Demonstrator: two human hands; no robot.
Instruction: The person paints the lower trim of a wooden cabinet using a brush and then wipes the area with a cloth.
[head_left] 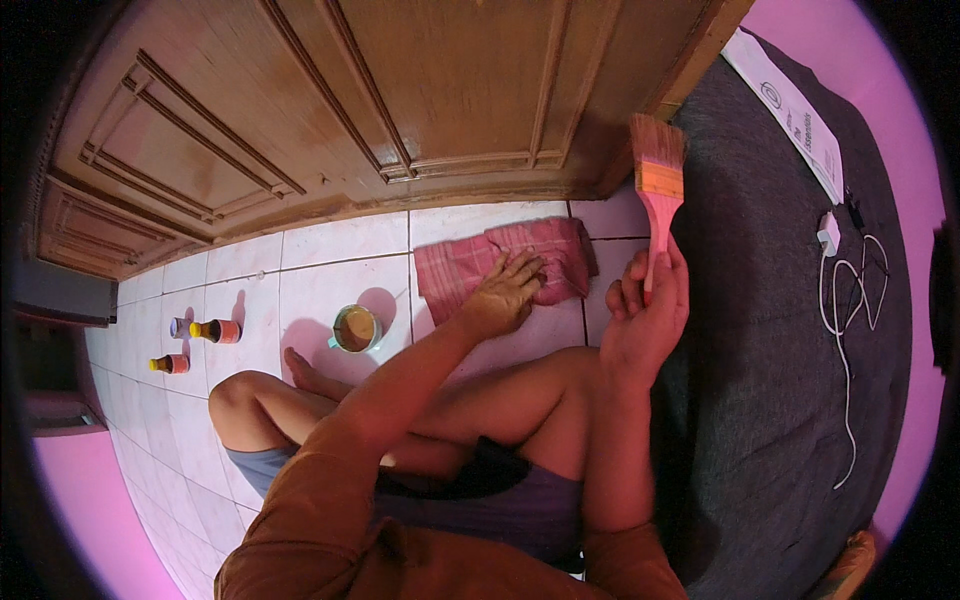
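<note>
White floor tiles (250, 345) run up to a panelled brown wooden door (470, 100), with a dark grey padded surface (750, 340) along the right. Paintbrush (659, 195) is up in the air near that padded edge, bristles pointing up, right hand (648, 310) pinching the tail end of its pink handle. Wide flat one, probably super light; handle should be stiff, bristles springy and soft. Can't tell if they're wet. Honestly I'd choke up toward the metal band for steadier control, since holding the very end likely lets the head wobble, and any drips could make it slick. Left hand (505, 295) isn't gripping anything, just laid with fingers loosely spread on a folded pink striped cloth (455, 275). That's floppy stuff, so grab a thick fold. Mug (350, 349) of brown liquid nearby could slop; use its handle.
</note>
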